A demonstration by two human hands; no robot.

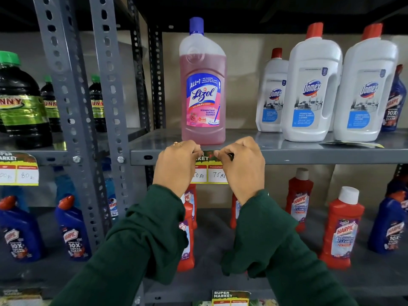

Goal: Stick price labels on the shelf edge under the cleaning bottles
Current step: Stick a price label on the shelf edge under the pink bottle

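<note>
A price label [208, 171] with a green and yellow header and handwritten prices hangs against the grey shelf edge [309, 157], right below a pink Lizol bottle [203, 85]. My left hand [176, 166] pinches the label's top left corner against the edge. My right hand [242, 164] pinches its top right corner. Both hands cover the label's outer sides. Dark green sleeves reach up from the bottom of the view.
Three white Domex bottles [311, 89] stand to the right on the same shelf. Another price label [18, 171] hangs on the left shelf under dark bottles [22, 102]. Red and blue Harpic bottles [340, 228] fill the shelf below. Perforated grey uprights [106, 107] stand left.
</note>
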